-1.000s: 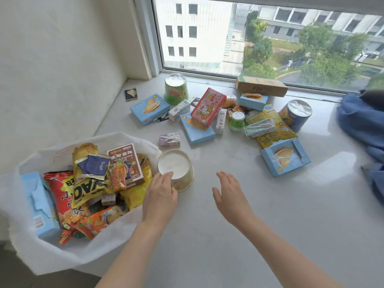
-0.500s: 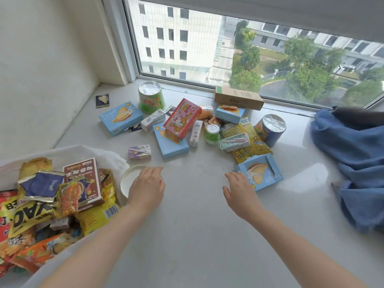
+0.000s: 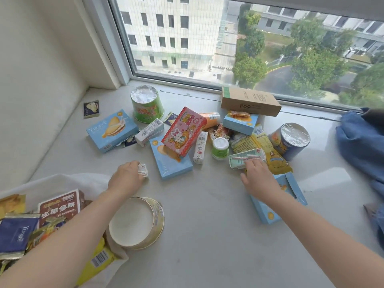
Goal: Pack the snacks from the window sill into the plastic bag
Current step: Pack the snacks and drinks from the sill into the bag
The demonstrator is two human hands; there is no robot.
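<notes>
The white plastic bag [image 3: 68, 181] lies open at the lower left, filled with several snack packs. A round paper tub [image 3: 135, 223] lies on its side at the bag's mouth. My left hand [image 3: 126, 179] grips a small wrapped packet [image 3: 143, 169] on the sill. My right hand [image 3: 257, 179] reaches forward, its fingers resting on a pale green pack [image 3: 243, 157], above an open blue box [image 3: 270, 213]. Farther back lie a red rabbit box [image 3: 182, 132], blue biscuit boxes [image 3: 111, 130], a green tub [image 3: 146, 106] and a blue tub [image 3: 291, 140].
A brown carton [image 3: 249, 100] lies along the window frame at the back. A blue cloth [image 3: 361, 142] is heaped at the right edge of the sill. A wall borders the left side. A dark sachet [image 3: 91, 108] lies in the far left corner.
My left hand left the round tub, moved forward and took hold of the small packet. My right hand reached forward past the open blue box onto the pale green pack.
</notes>
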